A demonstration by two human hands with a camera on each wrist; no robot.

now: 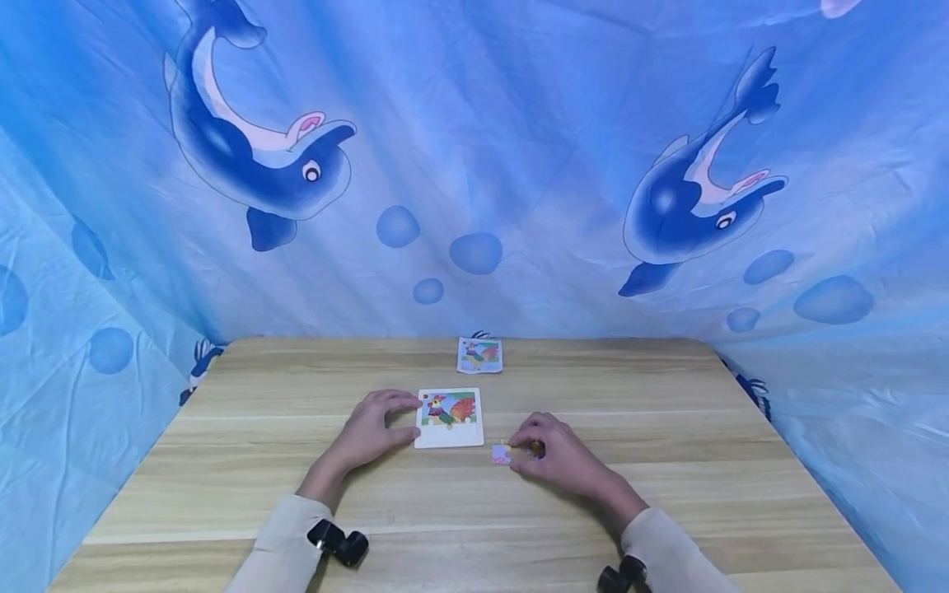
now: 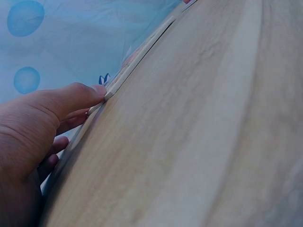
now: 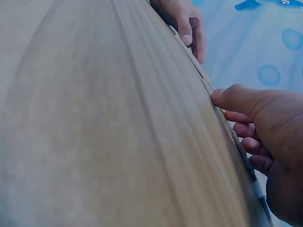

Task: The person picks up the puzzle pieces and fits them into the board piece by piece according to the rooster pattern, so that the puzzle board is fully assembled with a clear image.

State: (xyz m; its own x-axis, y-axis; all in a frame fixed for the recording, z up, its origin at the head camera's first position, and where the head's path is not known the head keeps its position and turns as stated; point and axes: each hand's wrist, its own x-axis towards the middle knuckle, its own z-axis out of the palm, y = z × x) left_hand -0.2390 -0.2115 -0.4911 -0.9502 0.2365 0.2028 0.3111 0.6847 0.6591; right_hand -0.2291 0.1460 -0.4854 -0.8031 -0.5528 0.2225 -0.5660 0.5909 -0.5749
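The loose puzzle piece [image 1: 500,454] lies on or just above the counter [image 1: 415,511], close off the near right corner of the puzzle tray [image 1: 448,437], a narrow strip of wood between them. From the piece, the tray's bare white near strip is to the left and slightly away from the person. The right hand [image 1: 552,449] is the nearer one: thumb and forefinger pinch the piece's right side. The left hand [image 1: 378,428], beyond the tray, spans its left edge, thumb and forefinger parted wide with the tips at the rim. The piece looks roughly square, so no long axis stands out, and its edges run about parallel to the tray's; whether it is lifted at all, I cannot tell.
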